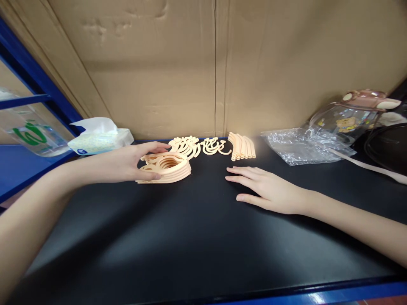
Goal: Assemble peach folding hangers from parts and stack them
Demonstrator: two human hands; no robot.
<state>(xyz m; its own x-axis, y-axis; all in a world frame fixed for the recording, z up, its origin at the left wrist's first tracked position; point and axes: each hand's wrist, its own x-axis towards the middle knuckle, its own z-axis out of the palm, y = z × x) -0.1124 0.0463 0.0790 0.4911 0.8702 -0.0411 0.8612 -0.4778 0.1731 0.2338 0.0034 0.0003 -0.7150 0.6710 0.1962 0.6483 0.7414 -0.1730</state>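
My left hand [127,163] curves round the left end of a stack of peach plastic frames [173,174], thumb along the near side and fingers over the far side. The frames are flat, curved pieces with large round openings, piled on the black table [190,237]. Palm down with fingers stretched out, my right hand [267,188] holds nothing. Beyond the stack is a pile of curved peach plastic pieces [187,146], and beside it are several peach plastic hooks [211,146]. Past the right fingertips, curved peach tubes [242,146] form a row.
A tissue pack [101,137] stands at the back left, near a clear bottle [34,133] by the blue frame. At the right are a crumpled clear plastic bag [295,146], a clear bottle with a brown lid [349,118] and a pale strap [369,166]. Cardboard [152,76] lines the back.
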